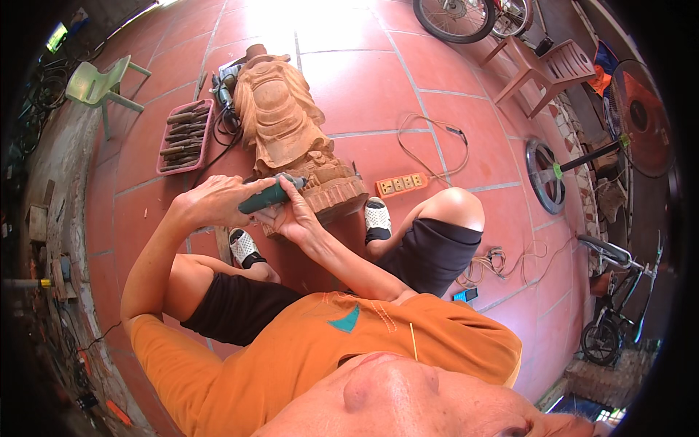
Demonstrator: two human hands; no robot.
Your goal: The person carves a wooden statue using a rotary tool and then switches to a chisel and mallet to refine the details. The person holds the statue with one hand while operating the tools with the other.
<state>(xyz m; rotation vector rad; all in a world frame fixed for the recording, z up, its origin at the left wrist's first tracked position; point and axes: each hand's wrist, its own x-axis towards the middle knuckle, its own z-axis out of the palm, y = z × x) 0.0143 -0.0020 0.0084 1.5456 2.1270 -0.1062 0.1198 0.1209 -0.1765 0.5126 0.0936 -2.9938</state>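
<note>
— From where is the scene looked at?
— It is seen from a camera worn on the person's head, very high and close to the body. The chin and orange shirt (328, 349) are caught at the bottom edge.
— Which way is it pointed?
— It is pointed down and forward, at the red tiled floor (378, 87). Straight lines are bent near the rim.
— Is another view given?
— Only one view is given, so nothing is shared.

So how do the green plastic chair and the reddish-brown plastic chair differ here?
The green plastic chair stands at the far left by a wall, while the reddish-brown plastic chair stands at the far right near a motorbike wheel. The green one looks smaller, and the reddish-brown one has a slatted back. Both are empty.
</note>
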